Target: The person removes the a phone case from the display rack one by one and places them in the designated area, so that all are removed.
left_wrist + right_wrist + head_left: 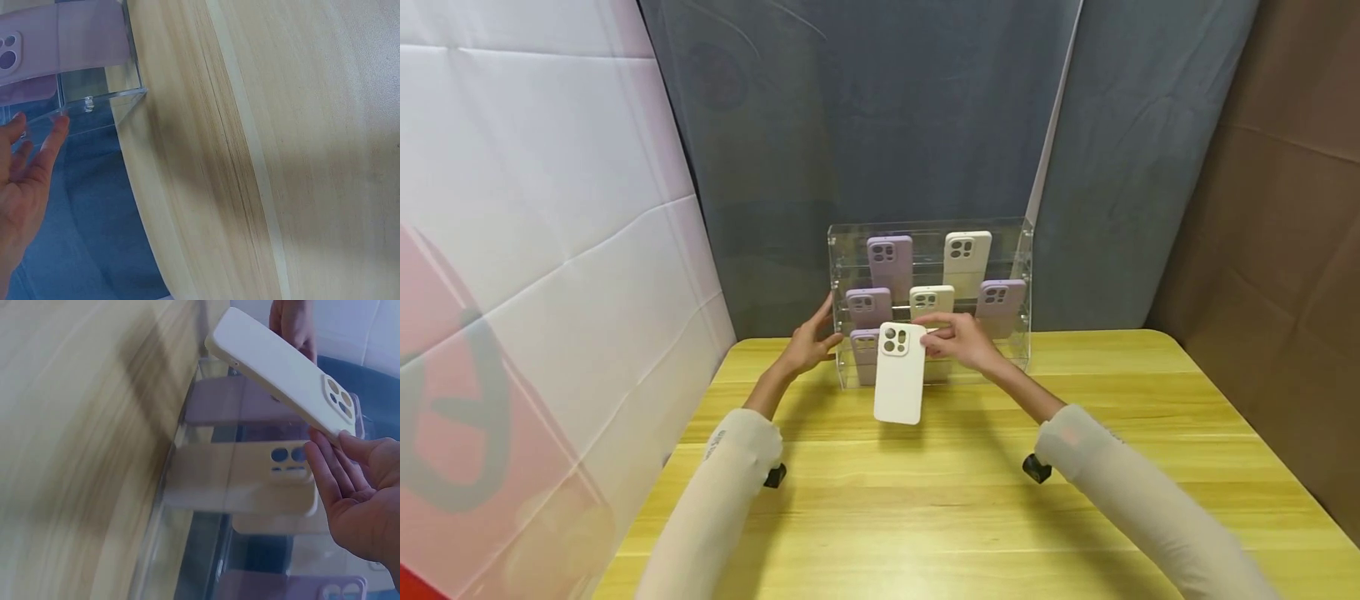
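Observation:
My right hand [964,342] pinches a white phone case [898,387] by its upper right corner, thumb against the back. The case hangs tilted before a clear acrylic display rack [1028,250], its camera cutouts at the top. In the right wrist view, the white case [275,365] slants over the rack's front row. My left hand [807,343] touches the rack's left side with thumb and fingers extended. Purple phone cases [891,254] and cream phone cases [967,254] stand in the tiers. The held case partly covers the bottom row in the head view.
The rack stands at the far edge of a wooden table [917,500], before a dark grey curtain [910,108]. White cloth [550,167] hangs on the left, brown cloth [1285,250] on the right. Small black devices [1037,468] show under both sleeves.

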Tool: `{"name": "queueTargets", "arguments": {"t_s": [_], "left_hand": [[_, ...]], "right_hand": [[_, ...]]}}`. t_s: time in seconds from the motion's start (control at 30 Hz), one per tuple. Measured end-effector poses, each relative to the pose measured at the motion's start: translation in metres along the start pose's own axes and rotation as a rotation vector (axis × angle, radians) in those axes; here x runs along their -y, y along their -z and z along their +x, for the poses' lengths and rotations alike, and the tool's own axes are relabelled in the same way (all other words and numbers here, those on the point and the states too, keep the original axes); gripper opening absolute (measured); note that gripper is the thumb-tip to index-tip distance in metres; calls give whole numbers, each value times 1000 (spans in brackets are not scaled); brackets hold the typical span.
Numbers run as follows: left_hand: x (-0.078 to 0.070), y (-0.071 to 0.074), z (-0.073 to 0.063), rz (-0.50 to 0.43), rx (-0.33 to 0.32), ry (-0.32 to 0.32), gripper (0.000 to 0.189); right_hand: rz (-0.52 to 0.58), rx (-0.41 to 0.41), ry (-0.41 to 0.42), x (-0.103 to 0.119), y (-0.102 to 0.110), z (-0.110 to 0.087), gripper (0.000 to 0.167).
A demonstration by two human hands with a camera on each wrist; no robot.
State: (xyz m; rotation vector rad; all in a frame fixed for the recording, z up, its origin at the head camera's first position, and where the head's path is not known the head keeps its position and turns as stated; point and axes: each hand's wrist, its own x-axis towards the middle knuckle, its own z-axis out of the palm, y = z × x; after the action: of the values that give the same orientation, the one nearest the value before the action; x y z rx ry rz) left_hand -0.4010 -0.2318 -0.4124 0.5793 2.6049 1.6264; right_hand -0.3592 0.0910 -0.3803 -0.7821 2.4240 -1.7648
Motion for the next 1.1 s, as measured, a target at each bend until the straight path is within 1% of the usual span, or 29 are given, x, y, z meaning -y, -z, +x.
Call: {"name": "queueTargets", "arguments": {"t_s": [0.1, 0.33, 0.5, 0.6, 0.7, 0.87, 0.93, 1.1], "left_hand": [[9, -1, 4, 8, -18, -6, 89], [15, -2, 5, 7, -36, -19, 91], [14, -2, 5, 17, -39, -15, 91], [12, -3, 5, 11, -40, -11, 91], [11, -3, 5, 6, -40, -14, 91], [10, -1, 3, 25, -57, -10, 91], [10, -1, 3, 28, -61, -6, 91], [11, -4, 4, 32, -54, -5, 91]], "right_hand": [[6, 5, -20, -2, -10, 2, 40], [33, 25, -59, -10, -35, 6, 38], [71, 21, -85, -16, -52, 10, 37], [70, 25, -84, -20, -61, 12, 37], [73, 45, -78, -22, -71, 16, 37], [95, 81, -109, -26, -86, 21, 37], [104, 83, -129, -29, -92, 23, 37], [118, 87, -134, -38, -103, 27, 36]]}}
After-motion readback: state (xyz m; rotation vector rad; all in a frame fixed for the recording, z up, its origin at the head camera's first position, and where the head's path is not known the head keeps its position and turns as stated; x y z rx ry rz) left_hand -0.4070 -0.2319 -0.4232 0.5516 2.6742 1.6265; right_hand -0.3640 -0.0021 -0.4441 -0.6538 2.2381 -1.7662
